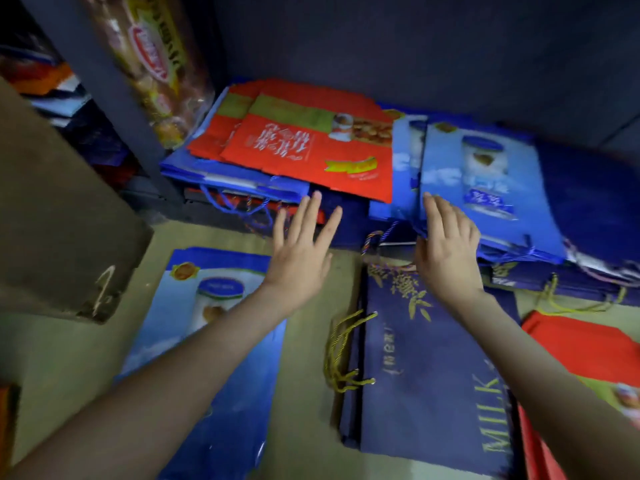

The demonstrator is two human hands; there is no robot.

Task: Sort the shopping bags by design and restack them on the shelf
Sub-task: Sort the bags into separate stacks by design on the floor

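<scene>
Dim light falls on a dark back wall (415, 36), a dark upright post (110, 98) and tan floor (301, 393).

So the red bags (311, 147) just past the left grip (298, 258) have a green band, white script and a yellow ribbon, sitting on plain blue ones. The sky-blue bags (485, 174) under the right grip (446, 244) show white clouds and a blue-lidded jar. The navy bag (433, 375) right below that grip has gold wheat, gold "MILK" lettering and gold cords (341, 355).
</scene>
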